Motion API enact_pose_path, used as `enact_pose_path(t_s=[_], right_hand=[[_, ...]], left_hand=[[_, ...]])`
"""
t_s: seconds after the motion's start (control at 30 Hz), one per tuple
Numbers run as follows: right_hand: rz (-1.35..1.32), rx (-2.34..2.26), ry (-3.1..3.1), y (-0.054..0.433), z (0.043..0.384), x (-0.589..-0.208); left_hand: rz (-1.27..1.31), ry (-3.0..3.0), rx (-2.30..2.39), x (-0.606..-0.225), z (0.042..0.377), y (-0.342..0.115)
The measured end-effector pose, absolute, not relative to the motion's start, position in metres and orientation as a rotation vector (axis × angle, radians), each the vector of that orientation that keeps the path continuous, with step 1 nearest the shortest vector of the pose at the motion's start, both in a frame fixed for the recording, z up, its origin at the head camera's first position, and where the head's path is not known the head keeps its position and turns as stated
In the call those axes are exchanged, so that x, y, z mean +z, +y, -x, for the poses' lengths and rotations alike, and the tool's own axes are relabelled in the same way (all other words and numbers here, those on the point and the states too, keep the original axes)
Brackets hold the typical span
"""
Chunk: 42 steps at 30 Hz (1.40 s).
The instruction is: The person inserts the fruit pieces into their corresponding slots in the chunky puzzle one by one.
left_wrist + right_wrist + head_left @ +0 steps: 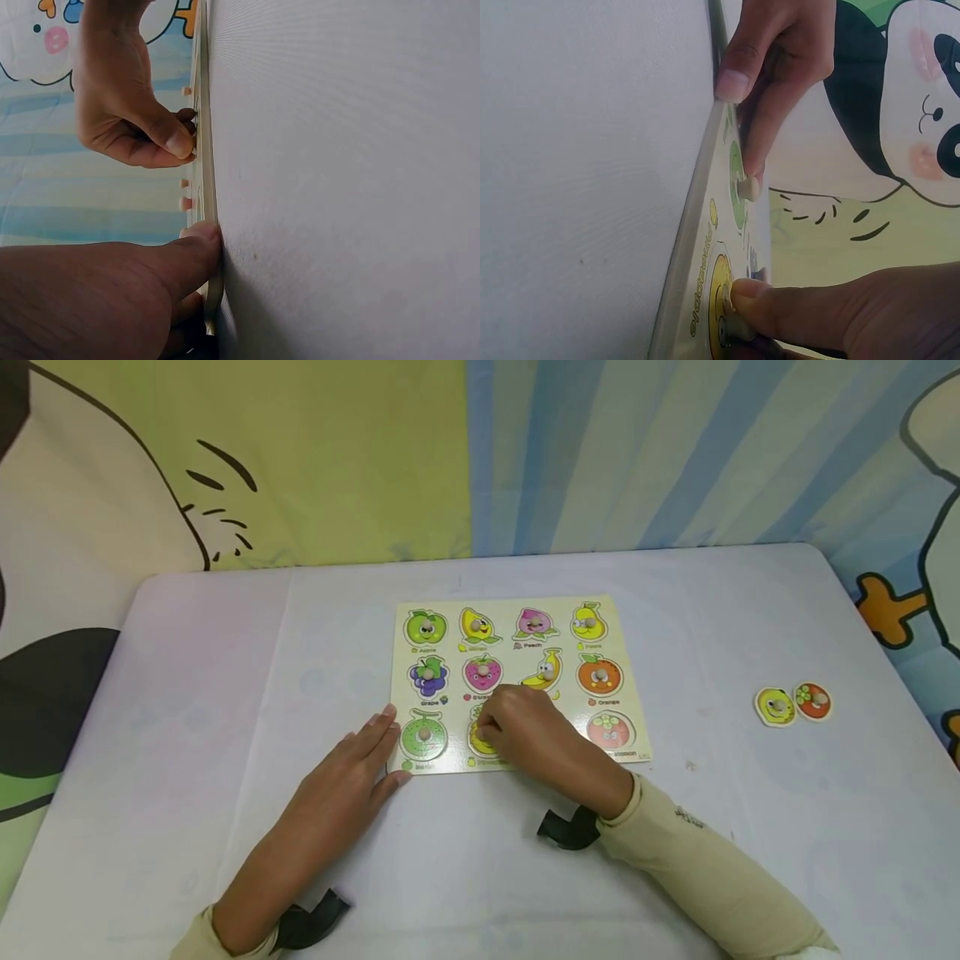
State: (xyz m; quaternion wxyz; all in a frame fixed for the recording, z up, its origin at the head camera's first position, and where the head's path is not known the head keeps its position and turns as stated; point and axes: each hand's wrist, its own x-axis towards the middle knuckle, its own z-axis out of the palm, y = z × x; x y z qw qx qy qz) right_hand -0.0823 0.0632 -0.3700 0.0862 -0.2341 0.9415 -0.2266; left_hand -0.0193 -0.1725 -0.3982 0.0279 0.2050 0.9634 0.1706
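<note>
A wooden fruit peg puzzle board (522, 710) lies flat on the table. My right hand (536, 735) pinches the knob of the yellow pineapple piece (718, 300) between thumb and finger; the piece lies at its printed place in the board's front row. At the board's front left corner, my left hand (337, 785) rests with extended fingers along the left edge and the thumb at the front edge. Near those fingers is the green melon piece (423, 737). A pale tomato picture (611, 730) without a knob shows at the front right. My right hand hides the spot beside it.
Two loose knobbed pieces, one yellow (775, 707) and one red (813, 702), lie side by side on the white table (720, 827) to the right. A printed cloth backdrop (322, 460) stands behind the table's far edge. Black straps (313, 920) hang at the wrists.
</note>
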Motion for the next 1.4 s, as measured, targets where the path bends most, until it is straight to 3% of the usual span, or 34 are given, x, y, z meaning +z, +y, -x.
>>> enact_pose_path(t_s=[0.9,1.4], right_hand=[[0.984,-0.623,2.835,0.066,0.078,-0.375],[0.795,-0.782,2.737,0.078,0.08,-0.365]], left_hand=[[-0.618,2.976,0.537,-0.401,0.017,-0.174],[-0.622,2.964,0.541,-0.398,0.018,-0.172]])
